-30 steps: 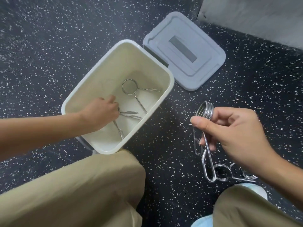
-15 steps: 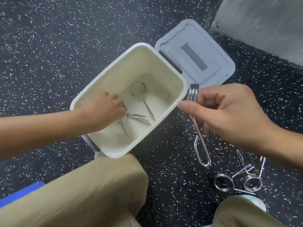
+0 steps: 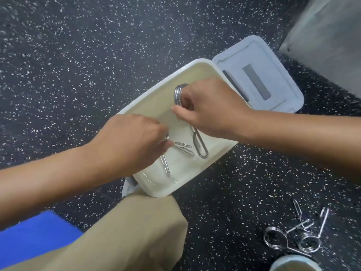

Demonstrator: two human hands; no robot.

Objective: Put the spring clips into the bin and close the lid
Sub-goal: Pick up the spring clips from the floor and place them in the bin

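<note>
So my right hand (image 3: 211,110) is pinching a spring clip (image 3: 180,92) by its coil, with the long handles dangling down inside the bin (image 3: 175,184). My left hand (image 3: 134,141) is curled down in there too, fingers closing around a clip (image 3: 183,148) that's lying on the bottom, though I honestly can't tell if I'm gripping it or just nudging it.

What's bugging me: both hands are crowding the same small opening, nearly touching. If I'm letting go on the right while the left is underneath, that clip is probably dropping onto my knuckles or tangling its handles with the ones already down there.

The bin is also sitting at an angle, pressed against my knee (image 3: 136,222), so a clumsy pull-out could be tipping it.

Further out, the lid (image 3: 273,61) is lying open on the floor, still hinged at the far edge as far as I can judge. A clip standing tall inside could be blocking it from shutting.

And there's a little pile of clips (image 3: 289,237) waiting on the floor by my right side, handles interlocked, so they're likely coming up snagged together.
</note>
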